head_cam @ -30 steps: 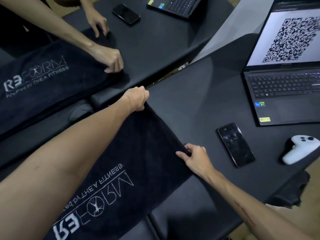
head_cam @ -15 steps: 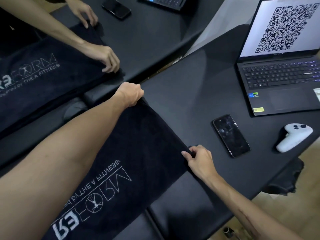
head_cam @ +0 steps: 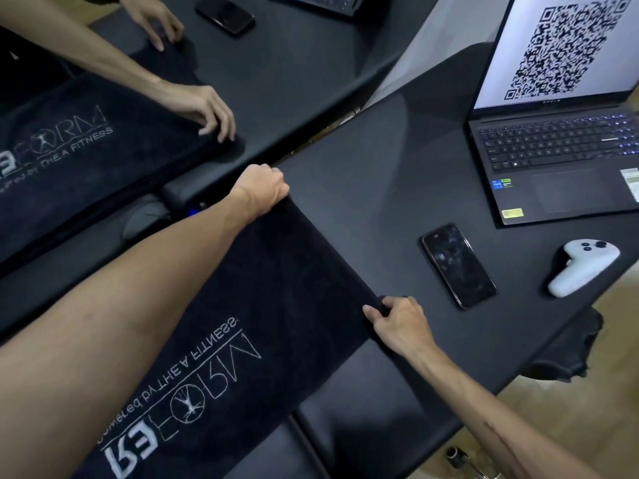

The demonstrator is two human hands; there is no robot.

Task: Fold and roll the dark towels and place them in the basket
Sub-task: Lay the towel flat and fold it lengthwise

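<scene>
Dark towel (head_cam: 276,305): flat along the padded table (head_cam: 380,188), unrolled; left hand (head_cam: 262,190) and right hand (head_cam: 397,318) pinch its far corners. Rolling, basketing remain.

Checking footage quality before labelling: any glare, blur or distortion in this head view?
Head view: wide-angle bending at the edges; laptop screen glows bright, not washed out; dark towel on black table gives low contrast; hands sharp, no motion blur.

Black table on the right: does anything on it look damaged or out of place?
The smartphone screen looks scuffed or cracked, though that may be glare. At the table edge, torn-looking dark material hangs down. Nothing else stands out.
</scene>
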